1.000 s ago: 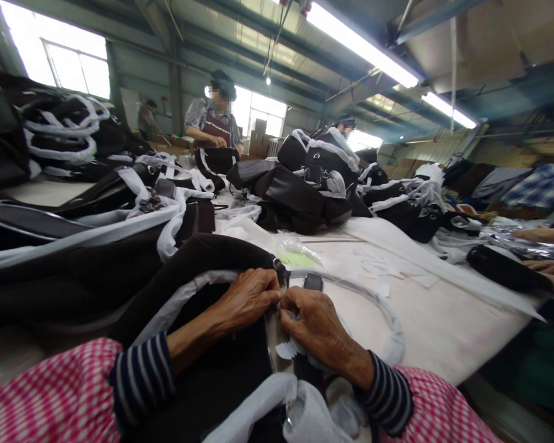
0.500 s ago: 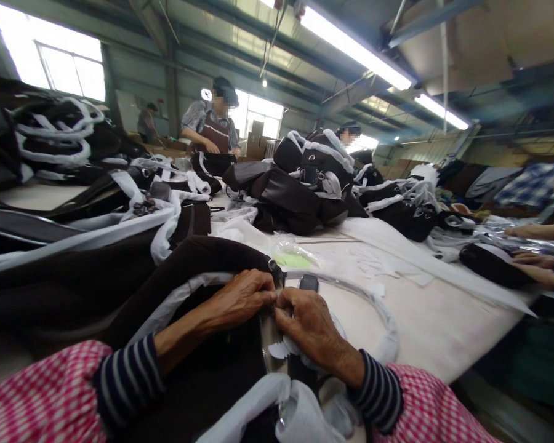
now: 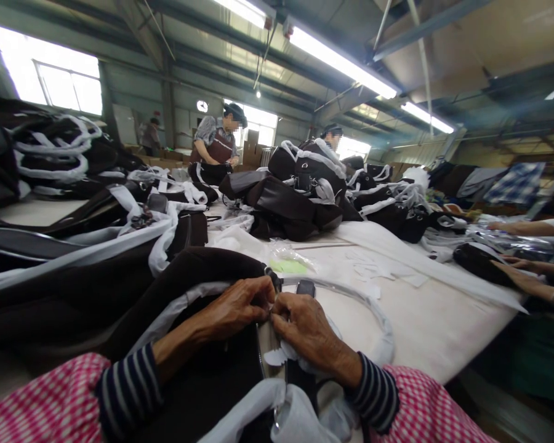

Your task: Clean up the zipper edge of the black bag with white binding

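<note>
A dark brown handbag (image 3: 203, 381) lies before me, a zipper (image 3: 260, 354) running along its opening. My left hand (image 3: 240, 304) pinches the far end of the bag's top edge, close to the zipper's end. Right beside it, my right hand (image 3: 305, 326) is closed on the same edge, knuckles up. What exactly sits between the fingertips is hidden. A handle wrapped in white paper (image 3: 385, 320) loops out to the right onto the table. Loose white wrapping (image 3: 253, 403) crosses the near part of the bag, and a small torn white piece (image 3: 274, 357) shows under my right hand.
Dark bags with white-wrapped handles are heaped at the left (image 3: 50, 147) and middle back (image 3: 300, 197). A green sheet (image 3: 287, 266) and paper scraps (image 3: 373, 267) lie on the pale table (image 3: 425, 326). A co-worker's hands (image 3: 526, 277) are at the right; another person (image 3: 216, 144) stands behind.
My view has tilted up and shifted slightly. The left hand's fingers have curled more at the bag's edge; both hands stay at the same spot.
</note>
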`<state>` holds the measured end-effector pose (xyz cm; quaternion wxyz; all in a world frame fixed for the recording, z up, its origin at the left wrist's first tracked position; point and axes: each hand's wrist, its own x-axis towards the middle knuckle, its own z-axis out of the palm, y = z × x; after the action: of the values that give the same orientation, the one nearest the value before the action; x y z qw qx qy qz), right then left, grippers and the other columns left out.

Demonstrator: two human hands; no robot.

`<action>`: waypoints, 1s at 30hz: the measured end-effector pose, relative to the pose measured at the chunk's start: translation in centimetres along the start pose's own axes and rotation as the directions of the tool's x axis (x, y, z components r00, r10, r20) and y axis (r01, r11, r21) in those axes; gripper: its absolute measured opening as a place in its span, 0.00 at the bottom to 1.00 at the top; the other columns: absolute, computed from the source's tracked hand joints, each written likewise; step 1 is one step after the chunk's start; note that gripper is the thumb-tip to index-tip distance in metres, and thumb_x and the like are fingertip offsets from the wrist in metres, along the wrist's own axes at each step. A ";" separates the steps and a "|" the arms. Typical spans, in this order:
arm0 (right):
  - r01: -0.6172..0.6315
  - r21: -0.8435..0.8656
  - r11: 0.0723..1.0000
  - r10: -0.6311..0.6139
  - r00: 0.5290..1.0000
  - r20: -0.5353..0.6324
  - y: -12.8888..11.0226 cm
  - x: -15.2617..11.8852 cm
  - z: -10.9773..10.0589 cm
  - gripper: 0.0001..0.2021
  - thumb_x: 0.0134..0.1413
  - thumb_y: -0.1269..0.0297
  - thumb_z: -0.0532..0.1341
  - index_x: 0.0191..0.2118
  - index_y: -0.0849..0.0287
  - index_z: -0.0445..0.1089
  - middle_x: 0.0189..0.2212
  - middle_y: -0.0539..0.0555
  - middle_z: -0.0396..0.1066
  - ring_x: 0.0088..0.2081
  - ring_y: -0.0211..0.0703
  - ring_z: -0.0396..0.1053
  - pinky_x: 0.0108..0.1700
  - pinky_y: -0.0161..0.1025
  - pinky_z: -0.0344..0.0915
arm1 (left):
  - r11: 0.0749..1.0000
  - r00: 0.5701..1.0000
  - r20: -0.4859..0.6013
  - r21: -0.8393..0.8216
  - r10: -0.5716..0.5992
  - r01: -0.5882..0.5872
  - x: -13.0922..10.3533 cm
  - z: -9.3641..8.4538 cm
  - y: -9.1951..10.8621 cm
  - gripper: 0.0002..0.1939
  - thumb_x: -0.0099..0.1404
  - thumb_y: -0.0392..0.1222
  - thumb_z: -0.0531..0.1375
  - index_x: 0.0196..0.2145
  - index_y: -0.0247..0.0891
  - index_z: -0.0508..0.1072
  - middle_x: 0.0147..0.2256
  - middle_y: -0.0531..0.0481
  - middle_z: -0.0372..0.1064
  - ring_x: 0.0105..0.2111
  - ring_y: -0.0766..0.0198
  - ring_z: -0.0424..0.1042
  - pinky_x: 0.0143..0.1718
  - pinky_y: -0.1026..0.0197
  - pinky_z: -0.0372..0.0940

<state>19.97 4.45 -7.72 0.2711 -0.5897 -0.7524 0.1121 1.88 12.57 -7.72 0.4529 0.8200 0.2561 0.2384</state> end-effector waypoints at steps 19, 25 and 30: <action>0.069 0.336 0.939 -0.061 0.998 -0.034 0.5 2.1 -1.1 0.07 0.55 0.74 0.64 0.27 0.61 0.74 0.24 0.46 0.71 0.29 0.36 0.66 0.33 0.33 0.57 | 0.838 0.969 -0.239 -0.539 -0.055 -0.086 0.7 0.8 -0.4 0.16 0.53 0.40 0.69 0.31 0.38 0.64 0.29 0.56 0.67 0.28 0.69 0.64 0.32 0.63 0.60; 0.013 0.430 0.903 0.035 0.994 -0.103 1.3 1.4 -0.8 0.06 0.52 0.74 0.63 0.26 0.61 0.73 0.23 0.47 0.69 0.28 0.37 0.64 0.33 0.34 0.58 | 0.941 0.989 -0.147 -0.333 0.020 -0.068 0.6 0.8 -0.6 0.13 0.61 0.45 0.68 0.39 0.35 0.74 0.34 0.53 0.71 0.35 0.64 0.67 0.38 0.62 0.60; 0.019 0.509 0.860 0.022 0.997 -0.075 1.7 1.0 -1.2 0.08 0.56 0.67 0.65 0.27 0.61 0.74 0.24 0.48 0.69 0.29 0.37 0.65 0.33 0.34 0.59 | 0.981 0.999 -0.014 -0.192 0.036 -0.038 0.3 0.9 -0.6 0.11 0.63 0.45 0.64 0.36 0.35 0.80 0.34 0.51 0.74 0.37 0.60 0.68 0.41 0.60 0.58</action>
<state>21.88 5.73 -7.27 0.4462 -0.5018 -0.6844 0.2841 2.51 12.50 -8.62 0.5240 0.7759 0.2189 0.2746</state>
